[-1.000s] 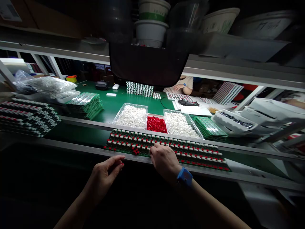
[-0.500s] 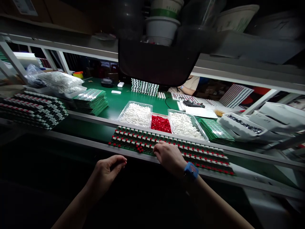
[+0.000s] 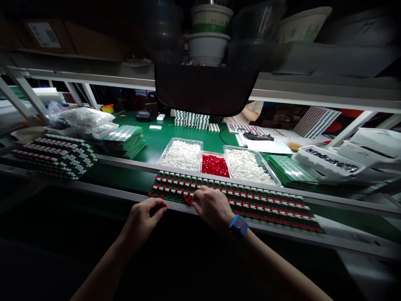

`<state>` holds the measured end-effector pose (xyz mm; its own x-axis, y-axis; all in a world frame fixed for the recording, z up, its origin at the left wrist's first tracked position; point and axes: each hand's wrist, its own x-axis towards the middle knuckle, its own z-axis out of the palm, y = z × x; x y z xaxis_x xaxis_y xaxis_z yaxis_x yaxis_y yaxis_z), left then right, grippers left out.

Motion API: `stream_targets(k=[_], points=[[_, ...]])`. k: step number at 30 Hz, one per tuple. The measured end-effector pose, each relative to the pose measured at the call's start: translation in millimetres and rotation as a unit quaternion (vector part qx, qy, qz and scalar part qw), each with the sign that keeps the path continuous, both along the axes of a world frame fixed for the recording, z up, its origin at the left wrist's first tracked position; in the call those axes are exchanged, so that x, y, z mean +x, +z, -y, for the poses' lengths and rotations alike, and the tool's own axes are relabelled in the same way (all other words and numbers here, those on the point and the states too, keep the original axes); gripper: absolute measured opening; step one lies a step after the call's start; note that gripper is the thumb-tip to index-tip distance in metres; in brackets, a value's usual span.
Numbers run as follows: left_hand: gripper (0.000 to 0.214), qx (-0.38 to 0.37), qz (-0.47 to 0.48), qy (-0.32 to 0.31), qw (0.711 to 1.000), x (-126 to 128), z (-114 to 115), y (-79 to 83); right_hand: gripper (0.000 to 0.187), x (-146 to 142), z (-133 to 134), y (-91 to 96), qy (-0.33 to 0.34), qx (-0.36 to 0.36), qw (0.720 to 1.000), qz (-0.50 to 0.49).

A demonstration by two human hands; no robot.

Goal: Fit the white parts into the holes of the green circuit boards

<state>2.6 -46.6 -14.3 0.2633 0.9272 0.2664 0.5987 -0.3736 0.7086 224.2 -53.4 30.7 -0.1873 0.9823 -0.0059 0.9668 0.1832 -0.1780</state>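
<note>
A long row of green circuit boards [image 3: 266, 203], set with lines of white and red connectors, lies along the bench's front rail. My left hand [image 3: 144, 218] is in front of its left end, thumb and forefinger pinched on a small red connector [image 3: 165, 205] that barely shows. My right hand [image 3: 214, 208], with a blue wristband [image 3: 239, 225], rests over the boards. Its fingers are closed and point down; whatever is between them is hidden. Right beside those fingertips, a small heap of loose red connectors [image 3: 188, 199] sits on the boards.
Behind the boards stand two clear trays of white connectors [image 3: 182, 154] and a tray of red ones [image 3: 214, 165]. Bare board stacks [image 3: 125, 140] [image 3: 290, 170], filled boards [image 3: 56, 154] and white bins [image 3: 328, 163] flank them. A shelf [image 3: 125, 79] hangs overhead; another person's arm [image 3: 250, 113] is beyond.
My right hand has moved left along the boards, close to the loose red connectors. My left hand stays pinched in nearly the same place. The whole view has shifted slightly.
</note>
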Motion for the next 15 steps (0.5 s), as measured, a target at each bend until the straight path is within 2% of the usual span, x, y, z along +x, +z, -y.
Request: stream_targets(k=[7,12,15], points=[[0.013,0.109,-0.083,-0.013,0.991,0,-18,8.7,0.012,5,-8,-19.5,0.017,0.026,0.995,-0.090],[0.014,0.159,-0.109,-0.055,0.980,6,-29,9.1,0.004,13,1,-19.4,0.018,0.072,0.981,-0.180],[0.015,0.170,-0.119,-0.069,0.976,10,-33,7.8,0.009,19,6,-16.8,0.014,0.081,0.971,-0.222]])
